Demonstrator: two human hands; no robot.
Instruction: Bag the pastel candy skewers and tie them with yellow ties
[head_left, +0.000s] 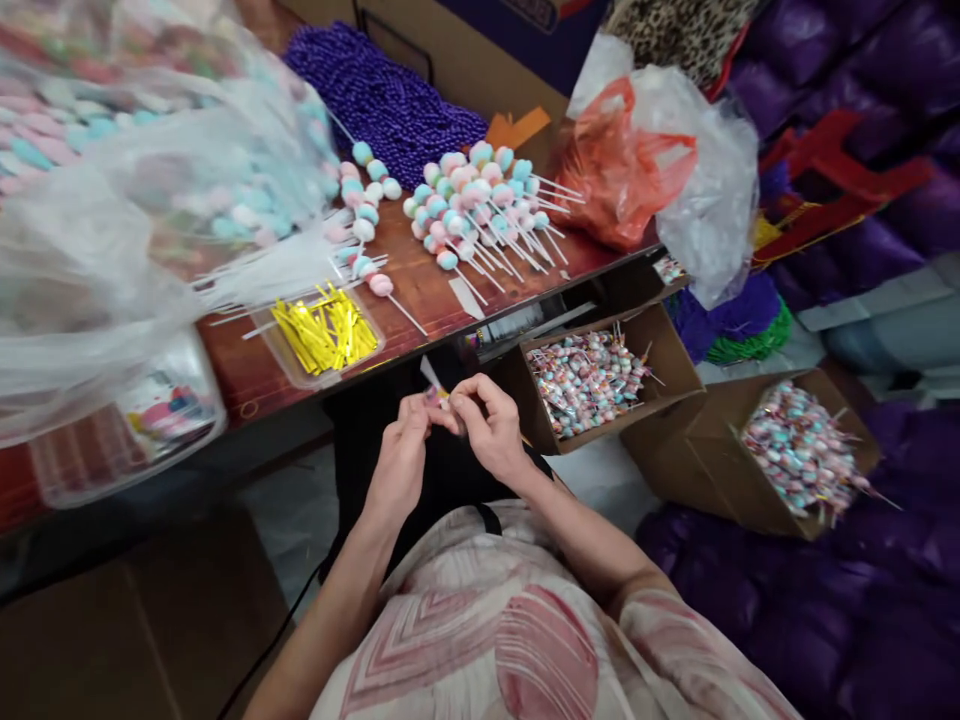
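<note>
The left hand (397,455) pinches a small wrapped piece (431,376) between thumb and fingers, its pale, pointed end jutting up to the far side; the right hand (491,430) is just beside, thumb and forefinger pressed together at the right of the piece, near a touch of yellow; what lies between those two fingertips is too small to tell. The piece is above the person's lap, just off the near edge of the wooden table (251,355); on the table, to the left of the hands, a clear tray (301,382) holds shiny yellow strips (326,330); farther off, a heap of pastel balls on white sticks (469,205) lies with most sticks pointing right and near; a few more such sticks lie to its left, by a large clear bag (187,170) of pastel pieces; purple bead strings (382,95) lie at the far side, and a red plastic bag (622,165) stands at the far right; below the table edge, right of the hands, a cardboard box (679,355) is filled with wrapped sticks (589,380); a second box (694,450), farther right, holds more of them.
</note>
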